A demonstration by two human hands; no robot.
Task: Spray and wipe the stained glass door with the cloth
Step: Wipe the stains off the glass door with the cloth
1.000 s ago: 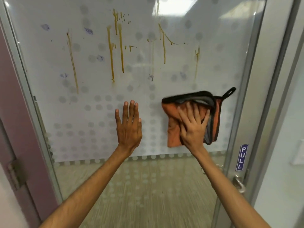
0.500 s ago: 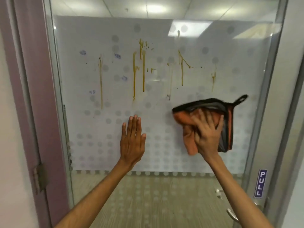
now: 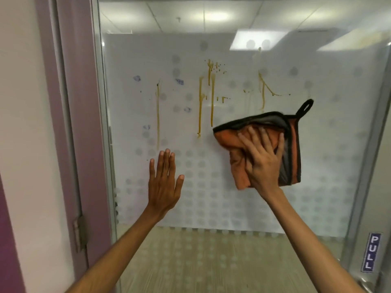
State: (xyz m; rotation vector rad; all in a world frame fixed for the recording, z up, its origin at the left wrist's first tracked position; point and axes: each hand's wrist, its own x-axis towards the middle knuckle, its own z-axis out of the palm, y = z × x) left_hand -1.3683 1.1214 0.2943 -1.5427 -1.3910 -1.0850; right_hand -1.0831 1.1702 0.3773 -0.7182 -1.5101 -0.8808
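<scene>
**Desk:** What fills the frame?

**Photographer:** A frosted, dotted glass door (image 3: 211, 208). Its purple frame (image 3: 84, 123) stands well to the left of the left grip (image 3: 164, 187).

**Desk:** And the cloth?

**Photographer:** The orange cloth (image 3: 239, 163), edged in black and folded, lies flat against the glass under the right grip (image 3: 262, 161), on the door's right half.

**Desk:** How are the grips set?

**Photographer:** The right grip is spread wide, its fingers pressing the cloth to the pane rather than curling round it. The left grip lies flat against bare glass with fingers straight and close together and the thumb out. It is lower than the right grip and well apart from the cloth.

**Desk:** The stains?

**Photographer:** Brown drips (image 3: 200, 106) run down the glass above both grips. One ends just left of the cloth's top corner.

**Desk:** Smaller details?

**Photographer:** A metal hinge (image 3: 79, 233) sits on the frame, below and left of the left grip. A blue PULL sign (image 3: 371, 252) is below and right of the right grip. Blue smudges (image 3: 179, 81) dot the glass above the left grip. The cloth's black loop (image 3: 304, 107) sticks up above and right of the right grip.
</scene>
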